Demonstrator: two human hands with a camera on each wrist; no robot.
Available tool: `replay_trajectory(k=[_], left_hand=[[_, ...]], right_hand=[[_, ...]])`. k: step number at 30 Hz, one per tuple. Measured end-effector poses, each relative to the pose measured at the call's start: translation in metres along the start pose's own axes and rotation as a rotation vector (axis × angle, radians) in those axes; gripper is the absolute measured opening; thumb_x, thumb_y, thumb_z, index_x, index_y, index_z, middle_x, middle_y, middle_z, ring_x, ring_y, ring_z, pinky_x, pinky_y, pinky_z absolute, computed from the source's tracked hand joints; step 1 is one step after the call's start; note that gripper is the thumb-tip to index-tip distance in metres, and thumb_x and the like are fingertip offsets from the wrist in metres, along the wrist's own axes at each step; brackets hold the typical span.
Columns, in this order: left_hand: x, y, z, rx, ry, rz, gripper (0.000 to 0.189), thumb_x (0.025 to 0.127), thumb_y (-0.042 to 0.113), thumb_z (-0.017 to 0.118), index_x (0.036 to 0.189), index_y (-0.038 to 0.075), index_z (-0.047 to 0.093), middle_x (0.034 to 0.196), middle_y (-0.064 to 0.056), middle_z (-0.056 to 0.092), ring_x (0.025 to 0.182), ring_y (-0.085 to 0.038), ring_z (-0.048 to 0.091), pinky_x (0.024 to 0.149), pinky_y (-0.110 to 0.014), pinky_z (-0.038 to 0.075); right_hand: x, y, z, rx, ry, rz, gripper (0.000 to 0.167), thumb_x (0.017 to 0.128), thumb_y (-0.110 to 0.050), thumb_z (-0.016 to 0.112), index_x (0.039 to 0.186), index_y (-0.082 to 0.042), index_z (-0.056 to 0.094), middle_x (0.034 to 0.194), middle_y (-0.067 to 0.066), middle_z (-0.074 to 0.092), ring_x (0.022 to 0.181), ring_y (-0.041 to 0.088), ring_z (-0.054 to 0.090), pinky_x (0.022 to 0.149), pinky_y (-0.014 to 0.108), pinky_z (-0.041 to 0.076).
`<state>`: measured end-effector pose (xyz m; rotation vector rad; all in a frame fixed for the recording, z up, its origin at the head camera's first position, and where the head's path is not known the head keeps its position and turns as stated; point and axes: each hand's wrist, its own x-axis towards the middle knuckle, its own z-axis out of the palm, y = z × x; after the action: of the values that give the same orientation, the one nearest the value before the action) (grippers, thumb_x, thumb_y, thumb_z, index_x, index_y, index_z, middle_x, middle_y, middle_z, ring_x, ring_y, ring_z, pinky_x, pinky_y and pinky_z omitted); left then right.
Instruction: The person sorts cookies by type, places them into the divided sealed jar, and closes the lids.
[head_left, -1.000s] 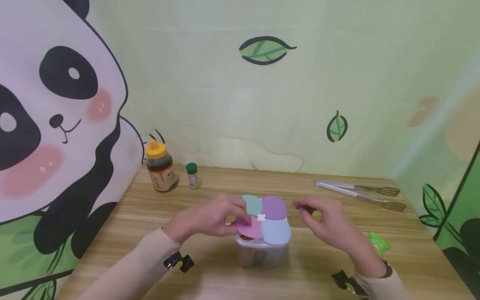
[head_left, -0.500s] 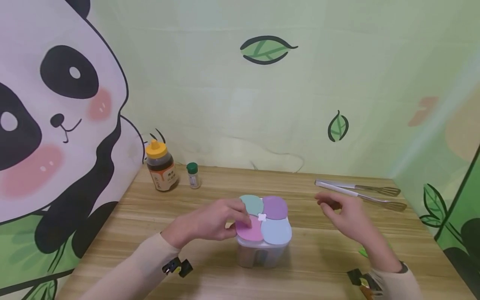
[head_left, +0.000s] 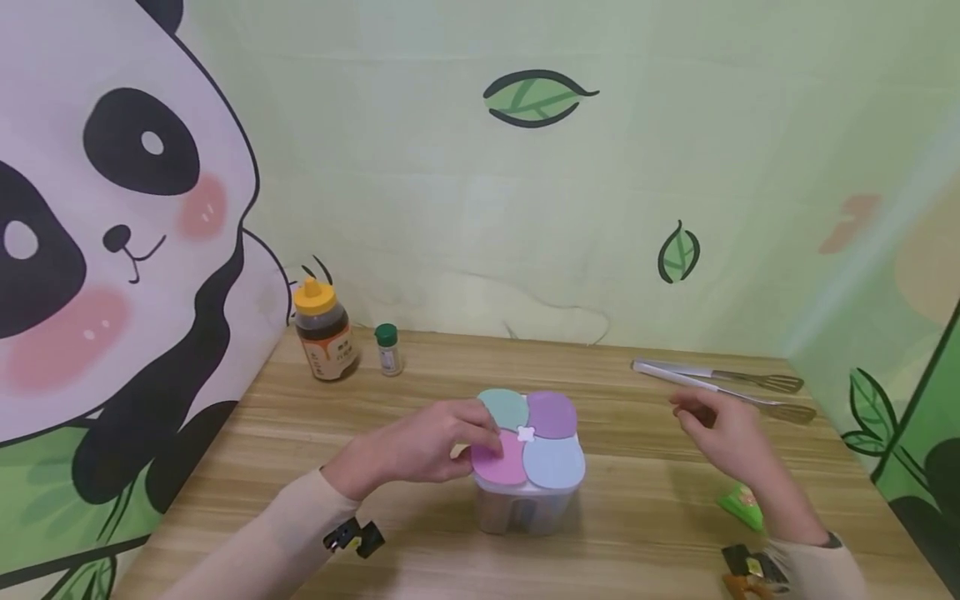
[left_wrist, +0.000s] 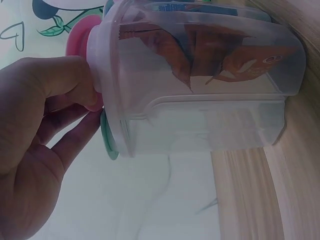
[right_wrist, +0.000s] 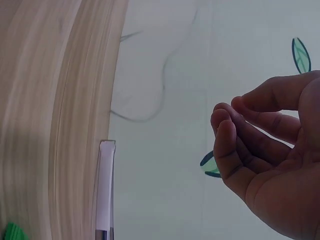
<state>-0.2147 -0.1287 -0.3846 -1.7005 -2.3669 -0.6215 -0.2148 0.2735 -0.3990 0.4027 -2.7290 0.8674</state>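
Observation:
A clear plastic storage box [left_wrist: 200,70] with a four-petal top stands on the table, its flaps green, purple, pink and pale blue. My left hand [head_left: 431,442] reaches in from the left, fingertips pressing on the pink flap [head_left: 498,462] with the thumb by its outer edge. The pink flap lies down flush with the others. Through the wall in the left wrist view show orange-brown packets [left_wrist: 215,52] and something blue. My right hand [head_left: 720,429] hovers right of the box, fingers loosely curled and holding nothing; in the head view it overlaps the metal tongs [head_left: 675,377].
A honey jar [head_left: 326,333] with a yellow cap and a small green-capped shaker [head_left: 387,350] stand at the back left. A green packet [head_left: 742,505] lies under the right forearm. Behind the wooden table [head_left: 420,550] rises a printed cloth wall [head_left: 420,208].
The pink flap, slightly raised a second ago with orange showing under it, has come down level. My right hand has moved away to the right; the left hand stays at the flap.

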Motion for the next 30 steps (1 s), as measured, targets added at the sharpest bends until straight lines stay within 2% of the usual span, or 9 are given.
replay_trajectory(k=[8, 15, 25, 30], left_hand=[[-0.002, 0.002, 0.000, -0.021, -0.004, -0.024, 0.026, 0.079, 0.000, 0.073, 0.103, 0.011, 0.074, 0.105, 0.001, 0.067, 0.100, -0.008, 0.061, 0.090, -0.013, 0.050], [-0.002, 0.003, 0.001, -0.025, -0.009, -0.030, 0.027, 0.080, -0.001, 0.072, 0.104, 0.011, 0.074, 0.107, 0.001, 0.067, 0.102, -0.008, 0.061, 0.091, -0.013, 0.049], [-0.003, 0.005, 0.001, 0.011, -0.003, 0.012, 0.029, 0.082, -0.003, 0.070, 0.108, 0.009, 0.073, 0.115, -0.001, 0.068, 0.112, -0.013, 0.061, 0.099, -0.018, 0.047], [-0.004, 0.007, 0.002, 0.025, -0.004, 0.002, 0.029, 0.082, -0.004, 0.071, 0.108, 0.009, 0.073, 0.115, -0.001, 0.069, 0.112, -0.013, 0.061, 0.099, -0.018, 0.048]], right_hand=[[-0.006, 0.015, -0.009, -0.008, -0.046, 0.080, 0.023, 0.095, -0.010, 0.060, 0.114, -0.001, 0.067, 0.101, 0.016, 0.072, 0.088, 0.024, 0.066, 0.065, 0.022, 0.052], [-0.011, 0.030, -0.014, -0.053, -0.046, 0.135, 0.025, 0.096, -0.013, 0.058, 0.115, -0.001, 0.067, 0.100, 0.016, 0.071, 0.087, 0.026, 0.066, 0.063, 0.024, 0.051], [-0.018, 0.054, -0.018, -0.087, -0.104, 0.214, 0.029, 0.096, -0.015, 0.056, 0.116, 0.005, 0.063, 0.099, 0.021, 0.069, 0.089, 0.033, 0.065, 0.064, 0.033, 0.051], [-0.023, 0.063, -0.019, -0.121, -0.123, 0.216, 0.029, 0.092, -0.011, 0.059, 0.112, 0.009, 0.063, 0.095, 0.022, 0.069, 0.087, 0.035, 0.065, 0.065, 0.036, 0.052]])
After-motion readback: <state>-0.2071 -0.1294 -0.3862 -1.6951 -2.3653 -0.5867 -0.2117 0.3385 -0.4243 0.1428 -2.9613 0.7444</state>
